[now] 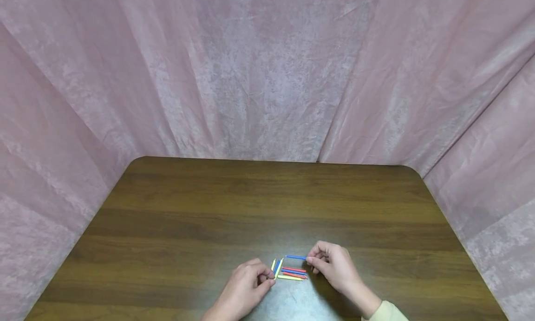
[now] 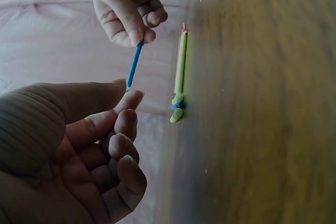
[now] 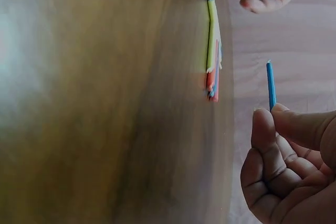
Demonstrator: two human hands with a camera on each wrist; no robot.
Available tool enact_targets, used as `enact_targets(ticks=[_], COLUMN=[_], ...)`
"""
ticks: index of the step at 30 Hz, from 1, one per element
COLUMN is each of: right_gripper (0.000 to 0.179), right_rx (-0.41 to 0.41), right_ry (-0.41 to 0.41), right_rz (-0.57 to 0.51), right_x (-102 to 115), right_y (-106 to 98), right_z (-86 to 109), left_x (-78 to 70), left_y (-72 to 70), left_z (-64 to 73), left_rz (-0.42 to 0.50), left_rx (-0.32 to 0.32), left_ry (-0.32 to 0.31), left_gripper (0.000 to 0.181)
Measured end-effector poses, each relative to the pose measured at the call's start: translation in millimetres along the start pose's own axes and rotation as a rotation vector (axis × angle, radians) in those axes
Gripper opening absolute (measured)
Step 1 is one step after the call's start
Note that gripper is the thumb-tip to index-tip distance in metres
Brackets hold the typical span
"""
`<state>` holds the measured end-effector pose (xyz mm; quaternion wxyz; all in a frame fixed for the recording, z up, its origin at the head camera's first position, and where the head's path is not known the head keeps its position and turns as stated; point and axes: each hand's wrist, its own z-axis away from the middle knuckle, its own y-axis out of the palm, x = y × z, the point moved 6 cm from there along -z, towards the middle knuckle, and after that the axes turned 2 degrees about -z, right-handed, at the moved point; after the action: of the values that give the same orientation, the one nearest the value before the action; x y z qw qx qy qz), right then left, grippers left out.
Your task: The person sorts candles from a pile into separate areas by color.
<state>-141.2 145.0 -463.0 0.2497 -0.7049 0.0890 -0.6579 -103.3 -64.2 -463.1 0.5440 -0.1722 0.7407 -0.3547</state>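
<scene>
My right hand (image 1: 334, 265) pinches one end of a thin blue candle (image 1: 296, 257) between thumb and forefinger and holds it above the table. In the right wrist view its wick end points away from the fingertips. My left hand (image 1: 246, 286) hovers over the table, fingers loosely bent, with nothing visible in them. In the left wrist view its thumb and forefinger look near the blue candle's free end; whether they touch it I cannot tell. Below lie red and blue candles with a yellow candle (image 1: 290, 278) alongside. Two slanted yellow candles, one (image 1: 279, 267) nearer them, flank a blue one.
A brown wood-grain table (image 1: 209, 205) with rounded far corners extends beyond and to both sides of the hands. Pink curtains (image 1: 267, 79) hang behind it and at its sides. The candles lie close to the near edge.
</scene>
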Motion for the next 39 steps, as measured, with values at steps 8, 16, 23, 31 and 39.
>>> enact_targets(ticks=[8, 16, 23, 31, 39], right_gripper=[0.010, 0.011, 0.011, 0.014, 0.016], right_rx=[-0.014, -0.012, -0.015, -0.016, 0.006], right_ry=[0.020, 0.020, 0.011, 0.006, -0.013], right_rz=[0.022, 0.065, 0.094, 0.150, 0.185], right_x=[-6, -11, -11, -10, -7], right_y=[-2, 1, 2, 7, 10], right_z=[-17.9, -33.0, -46.7, -59.2, -66.4], left_x=[1.2, -1.8, -2.1, 0.3, 1.3], left_y=[3.4, 7.1, 10.2, 11.8, 9.3], left_z=[-0.7, -1.1, -2.9, -3.7, -6.2], left_rz=[0.014, 0.014, -0.002, -0.023, -0.036], left_rx=[-0.006, -0.014, 0.009, 0.050, 0.032], left_ry=[0.004, 0.040, 0.030, 0.016, -0.004], left_gripper=[0.009, 0.011, 0.015, 0.019, 0.020])
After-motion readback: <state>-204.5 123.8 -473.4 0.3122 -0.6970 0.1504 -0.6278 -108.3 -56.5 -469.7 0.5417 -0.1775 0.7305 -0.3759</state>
